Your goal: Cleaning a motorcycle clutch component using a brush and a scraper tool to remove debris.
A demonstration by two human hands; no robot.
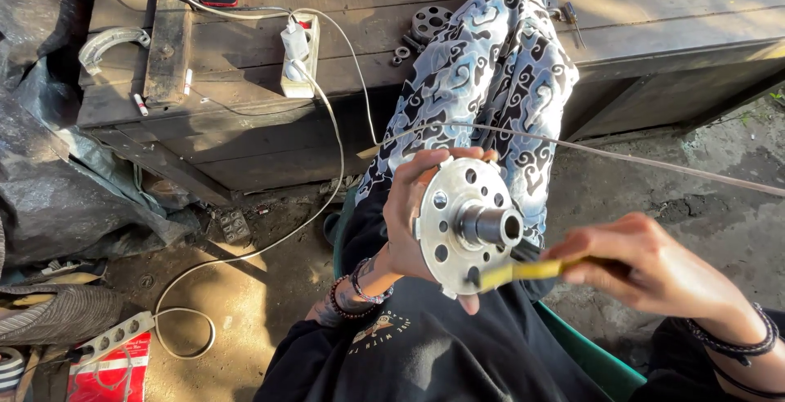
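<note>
Right hand [654,267], at four o'clock, pinches a yellow-handled tool [531,269] whose tip touches the round metal hub [466,226]. Left hand [409,214] grasps that hub's rim at centre, above the patterned trouser leg [499,67].

The person wears a black top with a small pale printed emblem on the chest. The left hand [409,218] is bare, and its wrist carries stacked beaded bracelets, one of dark reddish-brown beads and one of paler mixed beads. The right hand [654,267] is also bare, with a dark braided band and a thinner black cord around its wrist. The legs are clothed in loose trousers patterned with white, blue and black swirling cloud shapes.
</note>
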